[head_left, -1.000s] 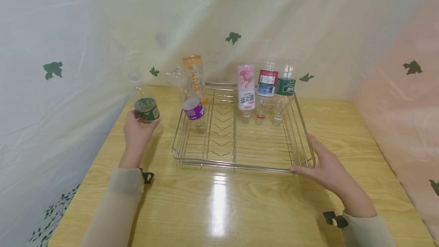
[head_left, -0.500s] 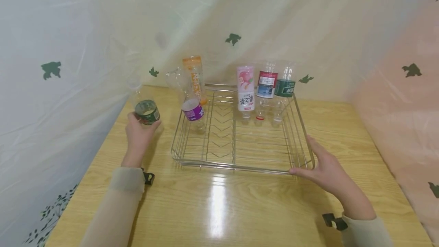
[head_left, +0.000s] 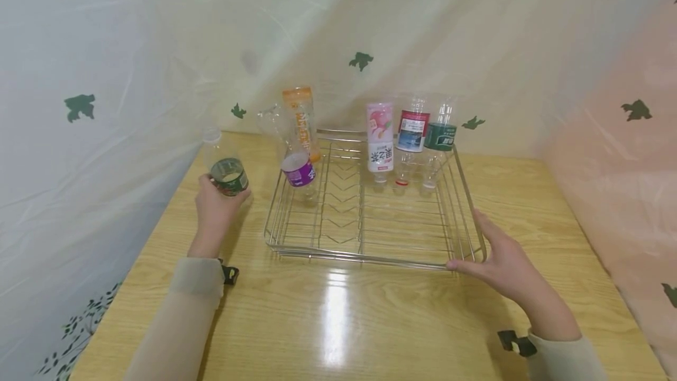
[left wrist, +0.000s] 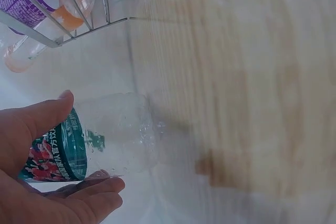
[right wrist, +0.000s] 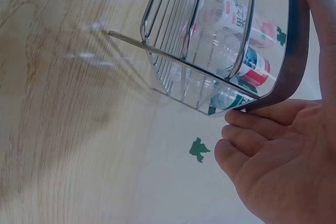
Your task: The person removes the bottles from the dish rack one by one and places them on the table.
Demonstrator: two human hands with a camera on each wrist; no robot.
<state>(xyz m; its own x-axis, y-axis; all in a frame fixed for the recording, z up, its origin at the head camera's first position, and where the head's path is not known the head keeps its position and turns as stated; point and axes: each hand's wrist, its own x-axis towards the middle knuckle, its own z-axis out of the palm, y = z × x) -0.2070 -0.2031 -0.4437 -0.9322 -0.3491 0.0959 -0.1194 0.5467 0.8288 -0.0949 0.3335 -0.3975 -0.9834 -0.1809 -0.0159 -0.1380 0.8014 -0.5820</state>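
Note:
At the table's left, my left hand (head_left: 218, 209) holds a clear plastic bottle (head_left: 230, 175) with a green label. Thumb and fingers lie on opposite sides of the label, and the bottle stands neck up. In the left wrist view its clear base (left wrist: 123, 132) is close to the tabletop; contact is hard to make out. My right hand (head_left: 505, 257) grips the front right corner of a metal wire dish rack (head_left: 365, 257), thumb on the front rim and fingers along the right side. In the right wrist view the fingers (right wrist: 247, 135) lie against the rack's outside.
Several bottles lean neck down in the rack: a purple-label bottle (head_left: 300, 170) and an orange-label bottle (head_left: 302, 125) at left, a pink bottle (head_left: 380, 137), a red-label bottle (head_left: 412, 130) and a green-label bottle (head_left: 440, 136) at back right. A patterned curtain (head_left: 222, 34) hangs behind the table.
My left hand and its bottle have shifted slightly toward me and to the right. The right hand and the rack have stayed in place.

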